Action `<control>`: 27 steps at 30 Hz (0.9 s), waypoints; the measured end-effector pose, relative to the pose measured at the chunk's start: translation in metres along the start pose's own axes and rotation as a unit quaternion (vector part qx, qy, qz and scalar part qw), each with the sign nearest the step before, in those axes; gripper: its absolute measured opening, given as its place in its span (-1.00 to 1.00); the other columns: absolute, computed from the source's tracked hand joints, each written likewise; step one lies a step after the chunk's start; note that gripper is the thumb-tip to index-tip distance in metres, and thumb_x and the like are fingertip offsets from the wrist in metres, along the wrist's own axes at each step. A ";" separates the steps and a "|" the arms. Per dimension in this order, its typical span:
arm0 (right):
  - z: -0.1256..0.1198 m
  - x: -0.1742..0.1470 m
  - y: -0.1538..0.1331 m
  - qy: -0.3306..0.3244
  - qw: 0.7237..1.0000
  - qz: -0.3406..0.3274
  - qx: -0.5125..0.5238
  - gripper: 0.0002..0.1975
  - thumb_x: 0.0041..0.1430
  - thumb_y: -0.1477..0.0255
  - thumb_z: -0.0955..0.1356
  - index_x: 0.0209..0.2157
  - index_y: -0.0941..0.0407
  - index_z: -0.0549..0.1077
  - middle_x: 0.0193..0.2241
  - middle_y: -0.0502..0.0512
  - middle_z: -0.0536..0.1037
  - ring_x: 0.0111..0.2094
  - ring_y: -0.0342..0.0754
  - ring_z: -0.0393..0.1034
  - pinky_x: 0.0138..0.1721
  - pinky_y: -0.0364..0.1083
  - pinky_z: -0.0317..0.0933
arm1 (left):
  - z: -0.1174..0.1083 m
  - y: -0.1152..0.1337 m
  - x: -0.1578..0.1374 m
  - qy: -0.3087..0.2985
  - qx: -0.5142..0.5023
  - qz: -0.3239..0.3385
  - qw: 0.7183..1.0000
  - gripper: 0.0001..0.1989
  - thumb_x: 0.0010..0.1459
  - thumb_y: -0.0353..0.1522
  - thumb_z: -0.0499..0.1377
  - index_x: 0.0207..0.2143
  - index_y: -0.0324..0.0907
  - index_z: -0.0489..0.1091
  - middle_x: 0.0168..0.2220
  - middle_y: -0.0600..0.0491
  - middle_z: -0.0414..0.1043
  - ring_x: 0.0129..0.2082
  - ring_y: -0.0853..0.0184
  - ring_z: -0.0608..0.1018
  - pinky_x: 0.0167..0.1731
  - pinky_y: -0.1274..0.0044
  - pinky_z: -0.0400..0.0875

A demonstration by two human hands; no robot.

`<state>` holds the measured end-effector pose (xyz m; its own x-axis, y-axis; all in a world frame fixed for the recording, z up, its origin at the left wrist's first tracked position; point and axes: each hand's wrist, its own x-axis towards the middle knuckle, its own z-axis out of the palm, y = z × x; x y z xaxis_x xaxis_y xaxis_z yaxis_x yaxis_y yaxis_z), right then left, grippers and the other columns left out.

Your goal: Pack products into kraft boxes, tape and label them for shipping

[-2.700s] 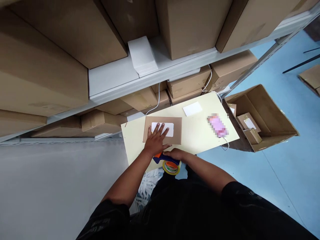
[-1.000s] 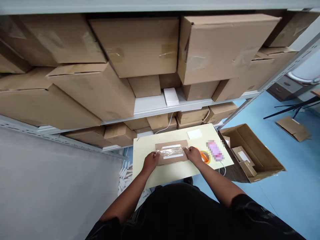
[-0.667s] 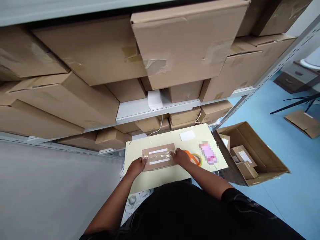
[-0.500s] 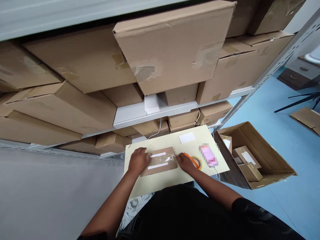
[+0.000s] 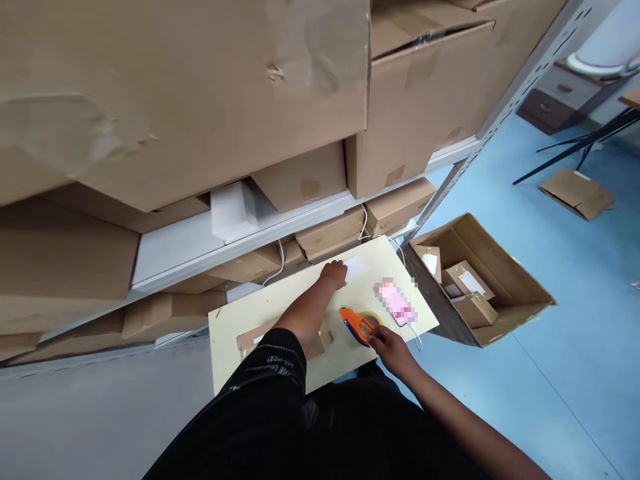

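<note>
My left hand (image 5: 334, 272) reaches over the board, fingers curled at the left edge of a white sheet of paper (image 5: 356, 267). Its fingertips are hidden, so whether they pinch the sheet cannot be told. Under my left forearm lies a flat cardboard box (image 5: 320, 345), largely covered by the sleeve. My right hand (image 5: 389, 347) is closed on the near end of an orange and blue tape dispenser (image 5: 353, 319), beside a yellow-edged ring. A pink phone (image 5: 395, 301), blurred by pixels, lies to the right with a white cable.
The pale board (image 5: 230, 333) stands against a shelf rack (image 5: 180, 257) stacked with cardboard boxes (image 5: 200, 87). An open carton (image 5: 520, 287) with several small boxes sits on the blue floor at the right. Flattened cardboard (image 5: 577, 193) lies farther off.
My left hand has left the cardboard box and moved across to the white paper. My right hand has come off the box's right end and closed on the tape dispenser. The view has shifted right.
</note>
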<state>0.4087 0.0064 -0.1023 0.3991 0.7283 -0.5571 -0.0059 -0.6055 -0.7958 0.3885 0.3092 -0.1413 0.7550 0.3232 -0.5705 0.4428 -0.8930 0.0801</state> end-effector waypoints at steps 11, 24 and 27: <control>-0.021 0.030 0.005 -0.008 1.000 0.025 -0.013 -0.72 0.16 0.13 0.31 -0.36 0.05 0.44 -0.46 -0.02 0.49 -0.38 -0.02 0.37 -0.35 -0.09 0.16 | 0.004 -0.012 0.015 -0.042 -0.040 -0.007 0.998 -0.63 0.12 -0.41 0.29 0.01 -0.25 0.57 0.07 -0.25 0.52 0.07 0.06 0.56 0.04 0.38 0.47; -0.024 0.127 -0.051 0.042 0.924 -0.143 -0.353 -0.68 0.37 0.34 0.26 0.02 0.14 0.53 0.00 0.27 0.56 -0.01 0.13 0.39 -0.02 0.01 0.21 | 0.014 -0.020 0.004 0.005 -0.144 -0.081 0.986 -0.72 0.13 -0.41 0.23 -0.09 -0.20 0.58 -0.04 -0.12 0.59 -0.09 0.17 0.63 -0.13 0.50 0.48; -0.013 0.157 -0.062 0.032 0.853 -0.209 -0.478 -0.63 0.37 0.43 0.23 0.12 0.19 0.48 0.20 0.37 0.42 0.13 0.22 0.24 0.13 0.10 0.10 | 0.014 -0.021 0.001 0.017 -0.160 -0.084 0.983 -0.77 0.20 -0.35 0.20 -0.13 -0.19 0.59 -0.04 -0.13 0.59 -0.05 0.14 0.62 -0.07 0.46 0.47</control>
<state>0.4838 0.1535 -0.1373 0.2327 0.9442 -0.2333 0.8866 -0.3045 -0.3480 0.3735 0.3242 -0.1550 0.6721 0.4727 -0.5700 0.6875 -0.6842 0.2432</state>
